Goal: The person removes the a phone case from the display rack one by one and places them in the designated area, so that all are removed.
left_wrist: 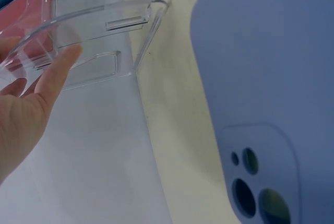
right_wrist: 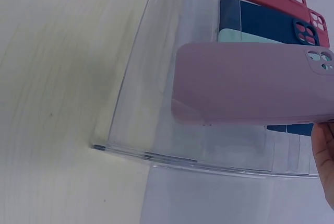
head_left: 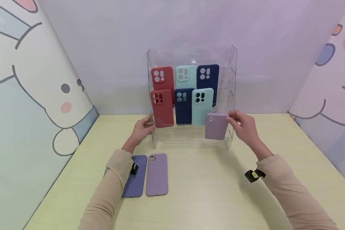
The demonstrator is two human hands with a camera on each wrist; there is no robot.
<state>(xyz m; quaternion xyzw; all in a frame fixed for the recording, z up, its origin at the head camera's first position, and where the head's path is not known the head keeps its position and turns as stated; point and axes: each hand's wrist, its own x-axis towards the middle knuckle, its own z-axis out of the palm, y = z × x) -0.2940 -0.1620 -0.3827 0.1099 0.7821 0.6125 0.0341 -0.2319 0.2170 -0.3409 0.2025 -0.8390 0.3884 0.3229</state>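
Note:
My right hand (head_left: 243, 127) pinches a light purple phone case (head_left: 216, 127) by its upper right edge, in front of the lower right of a clear acrylic display rack (head_left: 189, 145). In the right wrist view, the purple case (right_wrist: 245, 83) overlaps the clear tiers, and only part of my right hand (right_wrist: 324, 156) shows. My left hand (head_left: 141, 129) holds the rack's left side. The left wrist view shows my left hand (left_wrist: 28, 112) with its thumb and fingers about the clear side panel.
On the rack stand red cases (head_left: 163, 108), navy cases (head_left: 184, 108) and mint cases (head_left: 202, 105) in two rows. A second purple case (head_left: 157, 175) lies on the table beside a blue-violet case (head_left: 138, 179), partly hidden by my left sleeve. A wall (head_left: 189, 25) stands behind.

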